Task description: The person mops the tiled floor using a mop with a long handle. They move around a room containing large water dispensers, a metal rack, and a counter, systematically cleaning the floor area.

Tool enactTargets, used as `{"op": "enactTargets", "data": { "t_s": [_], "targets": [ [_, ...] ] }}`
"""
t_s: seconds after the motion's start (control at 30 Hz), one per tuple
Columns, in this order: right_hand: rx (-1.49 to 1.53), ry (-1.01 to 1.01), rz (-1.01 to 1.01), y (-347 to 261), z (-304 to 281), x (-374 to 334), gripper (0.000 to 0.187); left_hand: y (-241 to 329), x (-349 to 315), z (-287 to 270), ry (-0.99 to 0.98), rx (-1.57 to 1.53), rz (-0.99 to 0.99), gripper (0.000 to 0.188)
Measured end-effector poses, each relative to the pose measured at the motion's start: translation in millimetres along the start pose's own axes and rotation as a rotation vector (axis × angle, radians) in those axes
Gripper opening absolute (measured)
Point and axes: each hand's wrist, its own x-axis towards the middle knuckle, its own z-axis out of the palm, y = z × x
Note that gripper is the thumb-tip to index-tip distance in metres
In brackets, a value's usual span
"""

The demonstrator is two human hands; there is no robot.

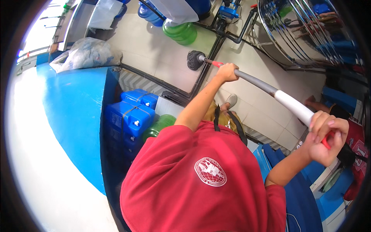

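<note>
A mop with a long grey and white handle (291, 104) slants across the view from upper middle to the right. Its dark grey mop head (194, 60) rests on the tiled floor beside a black pipe. My left hand (228, 72) is closed round the grey lower part of the handle, near a red collar. At the handle's upper end, my right hand (328, 137) grips the red tip, its fingers curled over it. The handle lies tilted in front of my red shirt (208, 154).
Black pipes (189, 87) run along the floor. Blue jerrycans (131, 116) and a green bottle (160, 125) stand at the left, beside a blue counter (77, 104) bearing a plastic bag (92, 54). A shiny metal tank (297, 34) is far right; another person's red garment (355, 150) shows at the right.
</note>
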Motion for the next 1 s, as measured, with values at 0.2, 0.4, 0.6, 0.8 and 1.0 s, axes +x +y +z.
{"op": "enactTargets", "data": {
  "t_s": [0.2,0.4,0.6,0.8,1.0],
  "targets": [
    [-0.03,0.17,-0.078,5.8,-38.5,-33.4,0.033,1.0,8.4,28.9,-0.146,0.104,0.134,0.017],
    [-0.08,0.269,-0.091,23.2,20.4,-73.9,0.026,-56.6,-24.3,11.0,-0.098,0.074,0.145,0.016],
    [0.069,0.213,-0.002,89.7,114.1,-56.3,0.019,-155.2,-48.3,-52.4,0.146,0.01,-0.066,0.018],
    [0.082,-0.431,0.174,187.0,210.8,-25.5,0.02,-265.0,-91.8,-129.3,0.424,0.053,-0.316,0.057],
    [-0.022,-0.718,0.163,298.0,318.2,-24.1,0.018,-279.9,-143.7,-176.0,0.728,-0.005,-0.408,0.065]
  ]
}}
